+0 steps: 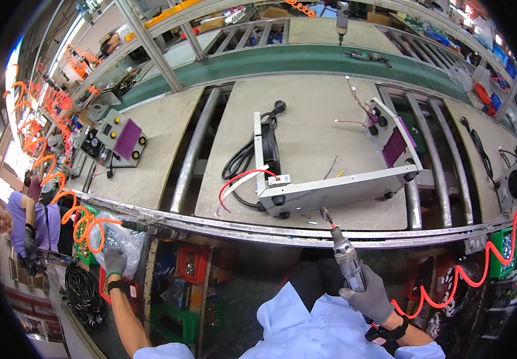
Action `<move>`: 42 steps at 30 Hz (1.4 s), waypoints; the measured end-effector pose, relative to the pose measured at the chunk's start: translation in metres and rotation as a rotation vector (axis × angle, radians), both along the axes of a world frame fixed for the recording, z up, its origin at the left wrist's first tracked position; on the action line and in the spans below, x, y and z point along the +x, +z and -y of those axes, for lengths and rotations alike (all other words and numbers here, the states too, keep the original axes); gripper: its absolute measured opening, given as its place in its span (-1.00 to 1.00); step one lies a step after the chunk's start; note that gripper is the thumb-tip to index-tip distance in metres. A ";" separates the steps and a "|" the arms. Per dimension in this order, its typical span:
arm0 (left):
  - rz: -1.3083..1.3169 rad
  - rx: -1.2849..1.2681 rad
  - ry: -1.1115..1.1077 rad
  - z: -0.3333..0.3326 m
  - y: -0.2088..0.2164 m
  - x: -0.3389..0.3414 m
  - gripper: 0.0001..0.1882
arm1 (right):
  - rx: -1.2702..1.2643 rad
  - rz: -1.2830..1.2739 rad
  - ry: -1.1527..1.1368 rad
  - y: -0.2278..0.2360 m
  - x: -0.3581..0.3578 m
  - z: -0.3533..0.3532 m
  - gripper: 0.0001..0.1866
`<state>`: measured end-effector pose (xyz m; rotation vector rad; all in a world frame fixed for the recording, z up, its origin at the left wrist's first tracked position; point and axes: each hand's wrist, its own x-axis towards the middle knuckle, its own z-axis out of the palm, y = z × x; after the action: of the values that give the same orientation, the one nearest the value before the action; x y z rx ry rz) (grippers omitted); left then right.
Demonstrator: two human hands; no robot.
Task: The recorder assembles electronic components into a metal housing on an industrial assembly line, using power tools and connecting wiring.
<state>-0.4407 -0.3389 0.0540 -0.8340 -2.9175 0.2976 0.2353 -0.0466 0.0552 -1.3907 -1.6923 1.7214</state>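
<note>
My right hand (373, 294), in a grey glove, is wrapped round a grey air screwdriver (347, 258). Its bit points up the table, close to the near side of a U-shaped grey metal housing (336, 190); whether it touches cannot be told. The housing lies on a board with black feet along its panel, a fan on its left wall and a purple grille on its right wall. Off to the left, my gloved left hand (114, 261) is at a clear plastic bag (122, 244) beside the table. Its fingers are mostly hidden there.
A black power cord (241, 160) and a red wire (222, 192) lie by the housing. Metal rollers (195, 149) separate the boards. Another unit (120, 139) stands left. Orange coiled hoses hang at both sides. A screwdriver (342, 23) hangs above. A person in purple (41, 224) is far left.
</note>
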 end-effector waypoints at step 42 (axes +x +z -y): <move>1.110 0.924 -0.480 -0.263 0.153 0.344 -0.80 | -0.327 -0.208 -0.012 0.057 -0.049 0.009 -0.53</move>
<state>-0.0964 -0.0764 0.2072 -1.7302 -2.7681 -1.8962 0.1868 -0.0552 0.1126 -1.2903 -1.3342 2.1253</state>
